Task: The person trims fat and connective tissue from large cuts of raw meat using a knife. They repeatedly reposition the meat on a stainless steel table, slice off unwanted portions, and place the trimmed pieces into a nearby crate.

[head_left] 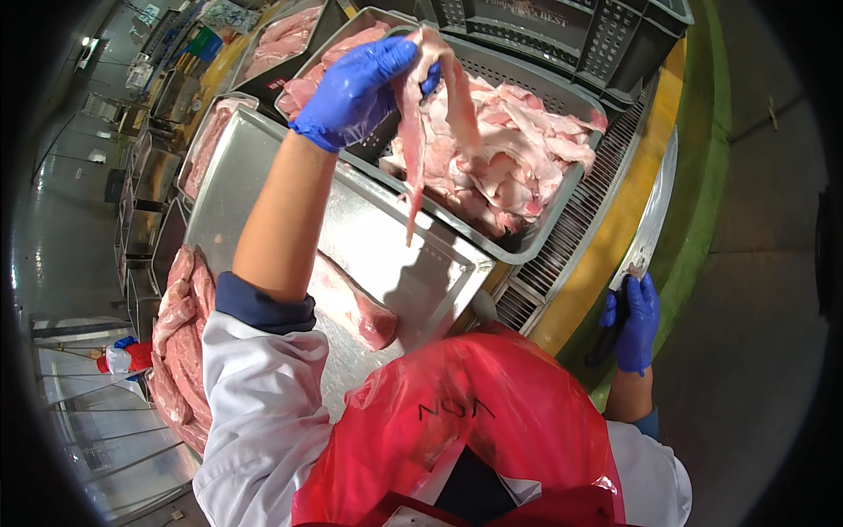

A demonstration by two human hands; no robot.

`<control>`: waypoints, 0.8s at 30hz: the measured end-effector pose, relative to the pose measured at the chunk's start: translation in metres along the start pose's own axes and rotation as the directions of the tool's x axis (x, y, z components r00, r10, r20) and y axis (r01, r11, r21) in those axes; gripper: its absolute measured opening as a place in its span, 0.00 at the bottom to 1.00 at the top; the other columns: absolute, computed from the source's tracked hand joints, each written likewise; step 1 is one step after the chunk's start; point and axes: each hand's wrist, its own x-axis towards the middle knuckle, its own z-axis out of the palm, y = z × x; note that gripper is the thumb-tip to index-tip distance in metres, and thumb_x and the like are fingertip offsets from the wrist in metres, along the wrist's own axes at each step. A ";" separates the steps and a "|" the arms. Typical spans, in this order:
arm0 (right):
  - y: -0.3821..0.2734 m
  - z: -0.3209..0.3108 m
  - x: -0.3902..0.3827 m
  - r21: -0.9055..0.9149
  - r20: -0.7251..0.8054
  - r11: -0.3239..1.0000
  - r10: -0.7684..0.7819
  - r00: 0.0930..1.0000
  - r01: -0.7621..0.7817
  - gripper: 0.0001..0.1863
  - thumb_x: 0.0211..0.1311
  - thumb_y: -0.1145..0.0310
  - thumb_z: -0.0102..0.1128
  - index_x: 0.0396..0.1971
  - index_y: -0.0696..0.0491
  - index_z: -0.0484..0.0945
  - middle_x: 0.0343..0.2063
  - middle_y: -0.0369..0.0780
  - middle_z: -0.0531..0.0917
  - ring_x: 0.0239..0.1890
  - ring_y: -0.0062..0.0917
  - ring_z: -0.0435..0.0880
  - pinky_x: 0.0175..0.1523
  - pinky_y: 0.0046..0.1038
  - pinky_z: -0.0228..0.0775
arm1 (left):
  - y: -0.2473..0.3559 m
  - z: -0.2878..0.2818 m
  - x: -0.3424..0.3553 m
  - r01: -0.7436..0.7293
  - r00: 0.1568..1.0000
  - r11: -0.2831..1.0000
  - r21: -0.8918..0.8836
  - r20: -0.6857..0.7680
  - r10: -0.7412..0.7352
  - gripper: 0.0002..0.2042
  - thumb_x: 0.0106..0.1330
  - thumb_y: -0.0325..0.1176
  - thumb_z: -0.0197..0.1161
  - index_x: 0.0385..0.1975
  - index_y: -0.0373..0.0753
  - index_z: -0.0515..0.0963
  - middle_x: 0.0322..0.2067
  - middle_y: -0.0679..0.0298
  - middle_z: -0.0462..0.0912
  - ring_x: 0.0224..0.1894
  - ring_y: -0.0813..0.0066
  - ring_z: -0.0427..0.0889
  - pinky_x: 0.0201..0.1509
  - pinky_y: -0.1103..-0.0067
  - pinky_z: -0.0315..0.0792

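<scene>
Pinched in my blue-gloved left hand (pixel 358 92) is a long strip of pale fatty meat trimming (pixel 452 88), which dangles over the near left side of a grey plastic crate (pixel 527 250). Inside that crate lies a heap of meat trimmings (pixel 536 149). Off to the right, my gloved right hand (pixel 634 321) grips the dark handle of a knife (pixel 657 206), its long blade pointing away from me. A piece of meat (pixel 351 303) with a fat side rests on the metal tray (pixel 255 167), partly hidden behind my left forearm.
A stack of large cuts of meat (pixel 180 351) lies at the left. Farther off are trays of meat (pixel 285 39) and a dark perforated crate (pixel 544 39). A roller conveyor (pixel 606 198) with a yellow edge (pixel 571 307) runs along the right. Another person (pixel 127 357) stands far left.
</scene>
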 end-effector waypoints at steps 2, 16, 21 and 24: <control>0.000 0.002 0.002 -0.017 0.014 1.000 -0.005 1.000 0.005 0.09 0.77 0.63 0.51 0.47 0.53 0.73 0.21 0.37 0.77 0.15 0.19 0.73 0.20 0.21 0.69 | 0.027 -0.007 0.000 -0.043 0.978 0.998 -0.039 0.200 0.050 0.14 0.76 0.36 0.56 0.51 0.33 0.77 0.45 0.59 0.83 0.46 0.70 0.83 0.55 0.73 0.76; 0.001 0.007 0.009 -0.110 0.023 0.994 -0.002 1.000 0.005 0.11 0.77 0.61 0.52 0.46 0.53 0.72 0.22 0.38 0.77 0.15 0.20 0.74 0.20 0.20 0.69 | 0.066 -0.023 -0.017 -0.192 0.959 0.971 0.143 -0.185 0.216 0.16 0.77 0.38 0.54 0.52 0.30 0.76 0.40 0.60 0.81 0.37 0.75 0.76 0.43 0.79 0.69; 0.006 0.014 0.012 -0.099 0.064 0.995 -0.023 0.998 0.029 0.11 0.76 0.61 0.53 0.46 0.53 0.72 0.22 0.38 0.77 0.15 0.20 0.73 0.20 0.21 0.68 | 0.097 -0.058 -0.053 -0.054 0.984 0.973 0.225 -0.155 0.091 0.15 0.76 0.39 0.54 0.48 0.32 0.77 0.29 0.69 0.76 0.22 0.85 0.63 0.29 0.84 0.60; 0.007 0.022 0.015 -0.107 0.102 0.994 -0.015 0.995 0.026 0.11 0.76 0.61 0.53 0.46 0.54 0.72 0.22 0.38 0.77 0.16 0.19 0.73 0.20 0.21 0.68 | 0.116 -0.054 -0.076 0.019 0.985 0.942 0.335 -0.165 0.039 0.14 0.76 0.39 0.56 0.46 0.34 0.78 0.28 0.72 0.75 0.19 0.88 0.62 0.28 0.86 0.60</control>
